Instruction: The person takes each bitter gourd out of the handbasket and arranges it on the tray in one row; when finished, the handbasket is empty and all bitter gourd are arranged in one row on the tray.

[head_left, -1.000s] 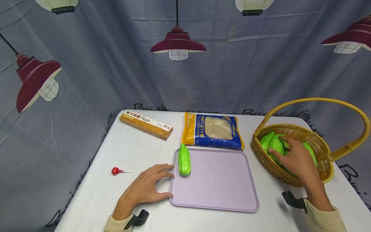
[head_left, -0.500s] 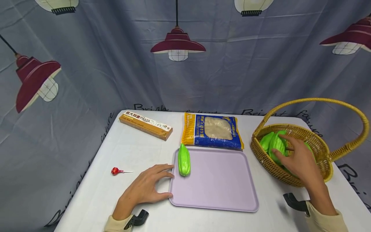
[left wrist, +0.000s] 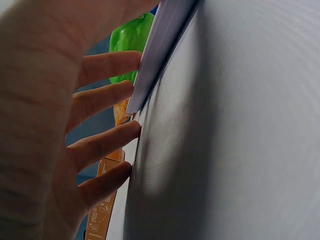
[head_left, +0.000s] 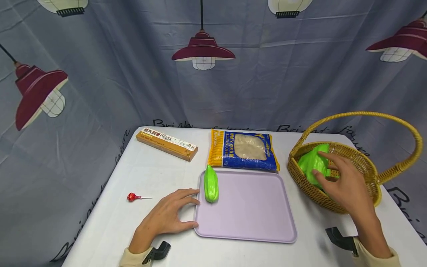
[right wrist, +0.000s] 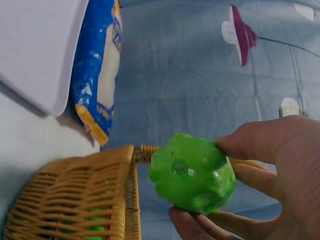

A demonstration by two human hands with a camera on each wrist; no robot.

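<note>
A ridged green gourd (head_left: 316, 165) is pinched between the thumb and fingers of my right hand (head_left: 348, 185), over the left part of the wicker basket (head_left: 301, 181). Its blunt, lumpy end (right wrist: 190, 172) faces the camera in the right wrist view, raised clear of the basket rim. More green shows through the weave below. My left hand (head_left: 166, 213) rests at the left edge of a lilac tray (head_left: 253, 207), fingers spread and some fingertips touching its side. On the tray's left part lies another green gourd (head_left: 211, 184), its pointed end toward the back.
Behind the tray lies a blue and yellow pasta bag (head_left: 245, 150). A brown and white pasta box (head_left: 166, 144) sits at the back left. A red lollipop (head_left: 132, 197) lies left of my left hand. The basket's tall handle (head_left: 363, 114) arches above it.
My right hand has taken hold of a gourd in the basket and raised it slightly. The left hand, the tray and the gourd on it have stayed in place.
</note>
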